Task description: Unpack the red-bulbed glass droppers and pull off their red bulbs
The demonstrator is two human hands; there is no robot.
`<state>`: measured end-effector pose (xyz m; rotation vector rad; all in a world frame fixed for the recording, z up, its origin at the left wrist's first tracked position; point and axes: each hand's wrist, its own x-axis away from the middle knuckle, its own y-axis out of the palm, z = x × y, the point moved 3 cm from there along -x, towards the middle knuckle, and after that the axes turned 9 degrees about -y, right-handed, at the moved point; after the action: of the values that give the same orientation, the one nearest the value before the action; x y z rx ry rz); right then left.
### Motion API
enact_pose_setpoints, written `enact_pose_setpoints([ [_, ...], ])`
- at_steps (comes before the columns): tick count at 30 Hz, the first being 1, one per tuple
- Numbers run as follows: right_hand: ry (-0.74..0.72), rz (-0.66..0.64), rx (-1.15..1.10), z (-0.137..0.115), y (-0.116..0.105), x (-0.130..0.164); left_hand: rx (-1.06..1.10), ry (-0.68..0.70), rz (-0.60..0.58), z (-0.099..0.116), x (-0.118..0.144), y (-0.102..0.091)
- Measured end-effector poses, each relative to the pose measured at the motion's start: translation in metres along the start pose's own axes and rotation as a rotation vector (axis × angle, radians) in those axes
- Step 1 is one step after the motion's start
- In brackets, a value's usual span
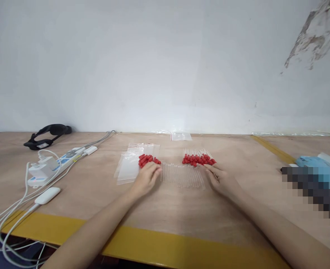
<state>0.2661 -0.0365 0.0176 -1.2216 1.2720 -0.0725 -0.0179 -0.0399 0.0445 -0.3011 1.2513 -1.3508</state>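
A row of clear thin glass tubes point(181, 175) lies side by side on the table between my hands. My left hand point(148, 175) is closed at the row's left end, beside a small pile of loose red rubber bulbs point(146, 160). Whatever its fingertips hold, if anything, is hidden. At the right end, my right hand point(221, 179) pinches a clear glass tube point(200, 165), whose tip points left. Just behind it lie glass droppers point(194, 160) with red bulbs on their near ends. Several clear zip bags point(127, 170) overlap under and left of the loose bulbs.
Another clear bag point(181, 136) rests by the wall. To the left are a power strip point(65, 158) with chargers, white cables, a white oval device point(47, 195) and a black strap headset point(47, 135). Blue material point(313, 162) lies at right. Yellow tape point(142, 239) borders the front edge.
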Motion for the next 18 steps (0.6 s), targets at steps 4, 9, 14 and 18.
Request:
enact_pose_setpoints([
  [4,0.197,-0.105,0.039,0.012,0.005,0.000,-0.090,-0.413,0.164,-0.053,-0.030,-0.029],
  [9,0.225,-0.135,0.043,0.009,0.010,0.000,-0.205,-0.735,0.112,-0.109,-0.047,-0.034],
  [14,0.188,-0.141,0.007,0.002,0.021,-0.001,-0.258,-0.823,0.086,-0.125,-0.051,-0.020],
  [18,0.194,-0.123,-0.021,-0.001,0.023,-0.001,-0.286,-0.797,0.091,-0.125,-0.050,-0.025],
])
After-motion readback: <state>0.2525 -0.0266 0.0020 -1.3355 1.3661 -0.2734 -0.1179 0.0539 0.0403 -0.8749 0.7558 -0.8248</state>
